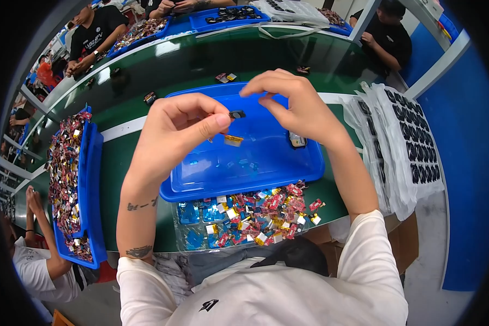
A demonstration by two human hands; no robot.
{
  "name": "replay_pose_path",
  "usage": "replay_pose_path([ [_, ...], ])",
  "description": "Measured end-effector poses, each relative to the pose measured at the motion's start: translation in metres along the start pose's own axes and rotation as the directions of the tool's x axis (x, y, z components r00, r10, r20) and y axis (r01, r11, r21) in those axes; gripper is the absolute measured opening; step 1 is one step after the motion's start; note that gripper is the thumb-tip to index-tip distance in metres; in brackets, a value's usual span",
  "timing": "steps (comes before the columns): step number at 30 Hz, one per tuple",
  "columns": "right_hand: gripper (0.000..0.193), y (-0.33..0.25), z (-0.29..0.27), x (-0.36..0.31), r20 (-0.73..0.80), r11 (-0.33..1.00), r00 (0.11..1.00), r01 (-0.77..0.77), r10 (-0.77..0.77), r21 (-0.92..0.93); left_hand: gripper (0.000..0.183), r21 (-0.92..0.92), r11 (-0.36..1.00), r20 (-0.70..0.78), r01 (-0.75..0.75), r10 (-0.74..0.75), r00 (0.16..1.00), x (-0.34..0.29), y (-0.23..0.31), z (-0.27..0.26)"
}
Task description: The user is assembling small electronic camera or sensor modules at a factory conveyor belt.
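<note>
Over a blue tray (223, 176), my left hand (182, 127) pinches a small black electronic part (237, 114) between thumb and forefinger. A small yellow-and-silver battery (233, 140) hangs just below those fingertips and appears joined to the part. To the right, my right hand (304, 108) is raised with thumb and forefinger apart and nothing visible between them. Below its wrist, a small black-cased piece (297, 140) rests in the tray. Red circuit boards with batteries (271, 209) lie in a loose pile on clear plastic at the table's near edge.
At the left stands a long blue bin (95, 190) heaped with similar boards. White trays of black parts (413, 136) are stacked at the right. Beyond my tray runs a green conveyor (185, 65) carrying a few small parts (225, 77). Other people sit around it.
</note>
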State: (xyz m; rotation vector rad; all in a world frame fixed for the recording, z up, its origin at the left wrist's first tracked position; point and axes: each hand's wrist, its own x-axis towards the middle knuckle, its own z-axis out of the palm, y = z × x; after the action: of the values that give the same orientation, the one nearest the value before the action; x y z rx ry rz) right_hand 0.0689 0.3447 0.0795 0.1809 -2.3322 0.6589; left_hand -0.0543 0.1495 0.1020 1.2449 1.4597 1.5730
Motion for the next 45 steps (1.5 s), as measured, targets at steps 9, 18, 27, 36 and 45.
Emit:
replay_pose_path([
  [9,0.036,0.052,-0.029,-0.029,0.275,0.777,0.865,-0.185,0.420,-0.602,0.011,0.042,0.999,-0.028,-0.028,0.029,0.999,-0.001,0.004,0.002],
  [18,0.013,0.042,-0.012,-0.010,0.371,0.878,0.823,-0.477,0.430,0.042,0.008,0.046,0.999,-0.056,-0.014,0.016,0.998,-0.001,-0.002,0.009],
  [27,0.027,-0.026,0.009,-0.004,0.224,0.652,0.882,-0.460,0.415,0.603,0.018,0.264,0.964,-0.261,0.041,0.030,0.965,0.005,-0.016,0.013],
  [36,0.025,-0.036,0.018,-0.008,0.125,0.717,0.903,-0.406,0.412,0.566,0.021,0.349,0.937,-0.276,0.028,0.074,0.958,0.004,-0.019,0.015],
  [45,0.022,-0.043,0.019,-0.010,0.086,0.758,0.901,-0.407,0.425,0.509,0.016,0.414,0.909,-0.261,0.044,0.073,0.963,0.005,-0.019,0.013],
])
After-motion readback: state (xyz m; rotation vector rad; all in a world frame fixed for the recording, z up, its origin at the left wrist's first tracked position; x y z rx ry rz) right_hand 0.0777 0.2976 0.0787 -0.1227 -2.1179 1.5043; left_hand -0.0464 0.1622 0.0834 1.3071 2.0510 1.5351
